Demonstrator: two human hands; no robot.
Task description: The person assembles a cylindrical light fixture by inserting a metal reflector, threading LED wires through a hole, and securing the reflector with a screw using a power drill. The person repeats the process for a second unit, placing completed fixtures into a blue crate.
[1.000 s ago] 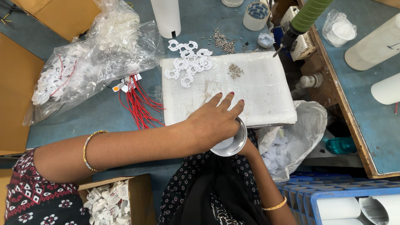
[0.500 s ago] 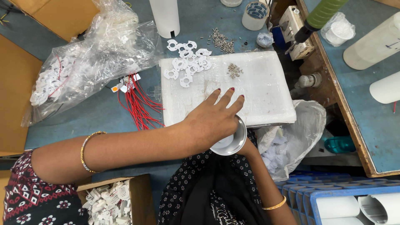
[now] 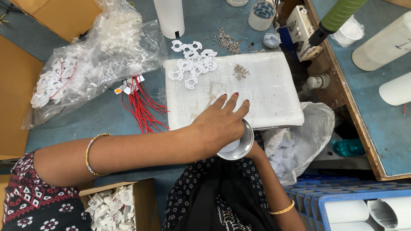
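1. Two hands are at work at mid-frame. The left hand (image 3: 220, 124) lies palm-down, fingers spread and flat, over the rim of a shallow round metal cup (image 3: 236, 145) at the near edge of the white wrapped pad (image 3: 265, 92); it closes on nothing. The right hand is hidden under the left hand and the cup, so its fingers cannot be read; only the forearm with a gold bangle (image 3: 282, 209) shows at lower centre.
2. About a dozen white plastic rings (image 3: 192, 62) lie heaped at the pad's upper left corner.
3. Two little heaps of metal screws: one on the pad (image 3: 240, 71), one beyond its top edge (image 3: 227, 41).
4. One bundle of red wires (image 3: 141, 107) lies left of the pad, just beside it.
5. One clear plastic bag (image 3: 92, 60) of white parts fills the upper left.
6. One open cardboard box (image 3: 115, 205) of white clips sits at lower left.
7. One tape roll (image 3: 262, 15) stands at top centre.
8. A crumpled white bag (image 3: 299, 137) hangs off the table's right edge.
9. Bare blue tabletop (image 3: 102, 124) lies open left of the wires.
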